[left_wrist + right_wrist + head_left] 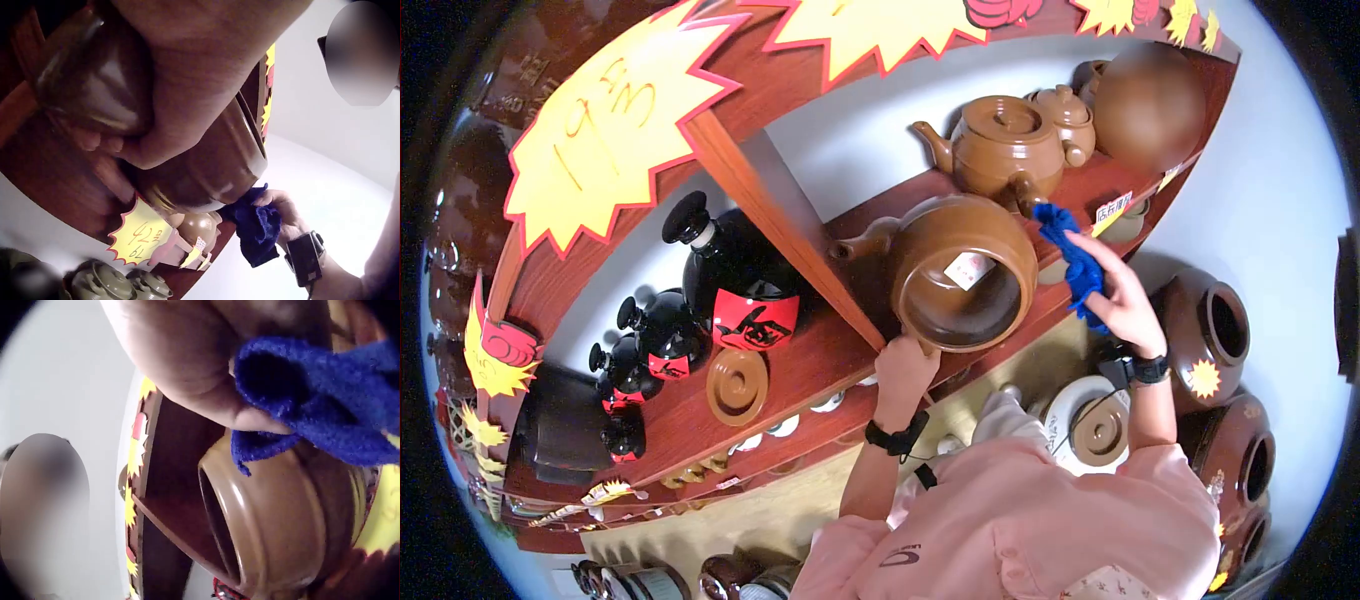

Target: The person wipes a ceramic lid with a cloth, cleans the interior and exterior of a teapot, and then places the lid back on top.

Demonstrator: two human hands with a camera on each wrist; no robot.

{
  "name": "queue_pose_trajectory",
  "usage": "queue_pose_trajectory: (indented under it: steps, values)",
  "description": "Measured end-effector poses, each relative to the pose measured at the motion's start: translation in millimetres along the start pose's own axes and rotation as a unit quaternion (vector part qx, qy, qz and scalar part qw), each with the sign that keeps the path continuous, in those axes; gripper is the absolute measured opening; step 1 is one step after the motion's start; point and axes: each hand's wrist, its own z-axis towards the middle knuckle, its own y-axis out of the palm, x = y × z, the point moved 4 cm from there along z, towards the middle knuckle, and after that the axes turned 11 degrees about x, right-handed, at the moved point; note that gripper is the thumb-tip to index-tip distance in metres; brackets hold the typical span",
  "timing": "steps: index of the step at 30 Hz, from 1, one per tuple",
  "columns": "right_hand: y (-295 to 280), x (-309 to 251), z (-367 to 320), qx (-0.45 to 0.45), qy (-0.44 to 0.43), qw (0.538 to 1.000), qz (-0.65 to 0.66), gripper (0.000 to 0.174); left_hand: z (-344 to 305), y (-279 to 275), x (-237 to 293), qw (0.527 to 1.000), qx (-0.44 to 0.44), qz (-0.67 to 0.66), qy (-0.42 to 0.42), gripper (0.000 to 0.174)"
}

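Your left hand (194, 75) right up close, gripping handle (94, 75) of tilted brown pot (960, 222), mouth toward you, shelf (900, 197) behind pot. Right hand (1132, 312) pinching blue cloth (1082, 272) just right of pot; spout (868, 243) points left, away from cloth.

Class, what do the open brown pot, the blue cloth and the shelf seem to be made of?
Open brown pot: probably glazed ceramic; glossy, with bright highlights.
Blue cloth: soft textile, perhaps microfibre; fuzzy surface, loose folds.
Shelf: wood or wood-look laminate, smooth; reddish-brown, faintly streaked like grain.
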Motion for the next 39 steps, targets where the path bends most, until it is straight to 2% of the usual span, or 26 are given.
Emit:
queue_pose_trajectory:
  steps: [2, 4, 8, 9, 10, 12, 15, 19, 20, 22, 24, 25, 26, 28, 31, 34, 35, 39]
  values:
    - [-10.7, -19.2, 7.4, 0.039, -0.074, 0.991, -0.105, 0.067, -1.0, 3.2, -2.5, 1.000, 0.003, -0.002, 0.010, 0.032]
    - [-5.2, -56.8, 22.4, 0.044, -0.194, 0.967, -0.159, 0.062, -1.1, 6.4, -6.2, 1.000, -0.004, -0.003, 0.012, 0.032]
    - [19.8, -66.5, 48.8, 0.005, -0.297, 0.926, -0.234, 0.060, -0.3, 6.1, -5.2, 1.000, 0.007, -0.009, 0.016, 0.031]
    - [32.3, -62.1, 52.0, -0.042, -0.287, 0.931, -0.221, 0.057, -0.6, 5.1, -4.8, 1.000, 0.010, -0.013, 0.017, 0.031]
    - [48.1, -62.2, 56.4, -0.104, -0.316, 0.920, -0.205, 0.049, -1.7, 4.2, -4.9, 1.000, 0.013, -0.017, 0.017, 0.031]
    - [72.6, -45.7, 56.6, -0.198, -0.360, 0.874, -0.261, 0.043, -1.8, 7.2, -6.7, 0.999, 0.014, -0.024, 0.023, 0.029]
    - [77.6, -48.7, 58.3, -0.203, -0.365, 0.861, -0.291, 0.042, -1.6, 6.2, -6.6, 0.999, 0.019, -0.033, 0.020, 0.028]
    - [75.0, -39.6, 73.3, -0.219, -0.298, 0.899, -0.235, 0.044, -2.1, 3.8, -4.8, 0.999, 0.012, -0.025, 0.016, 0.028]
    - [74.9, -38.7, 77.9, -0.229, -0.258, 0.910, -0.230, 0.045, -1.6, 4.5, -5.1, 1.000, 0.012, -0.025, 0.015, 0.028]
    - [76.2, -35.6, 89.9, -0.210, -0.274, 0.907, -0.242, 0.045, -0.9, 6.3, -5.8, 1.000, 0.011, -0.024, 0.014, 0.028]
    - [74.5, -44.8, 98.1, -0.196, -0.312, 0.828, -0.422, 0.045, -0.8, 5.2, -5.7, 1.000, 0.012, -0.026, 0.013, 0.028]
    - [75.1, -49.7, 103.7, -0.190, -0.328, 0.800, -0.465, 0.045, -0.7, 4.1, -5.2, 1.000, 0.012, -0.026, 0.012, 0.028]
    - [77.2, -55.2, 109.8, -0.254, -0.238, 0.823, -0.449, 0.046, -0.5, 2.6, -4.1, 1.000, 0.006, -0.026, 0.009, 0.028]
    - [78.4, -43.8, 121.5, -0.269, -0.241, 0.870, -0.334, 0.044, -0.3, -1.2, -2.9, 1.000, -0.006, -0.025, 0.003, 0.028]
    - [79.0, -34.9, 132.2, -0.281, -0.208, 0.863, -0.363, 0.043, -0.6, 1.1, -4.1, 1.000, 0.000, -0.024, 0.012, 0.027]
    - [78.1, -44.1, 140.1, -0.329, -0.150, 0.856, -0.369, 0.043, 0.3, 0.7, -3.8, 1.000, -0.006, -0.030, -0.004, 0.027]
    - [77.2, -44.8, 142.7, -0.355, -0.118, 0.841, -0.391, 0.044, 0.0, 1.0, -3.9, 1.000, -0.006, -0.030, -0.005, 0.027]
    - [80.4, -42.1, 146.6, -0.365, -0.096, 0.862, -0.338, 0.047, 0.4, -0.8, -3.5, 1.000, -0.004, -0.025, -0.002, 0.028]
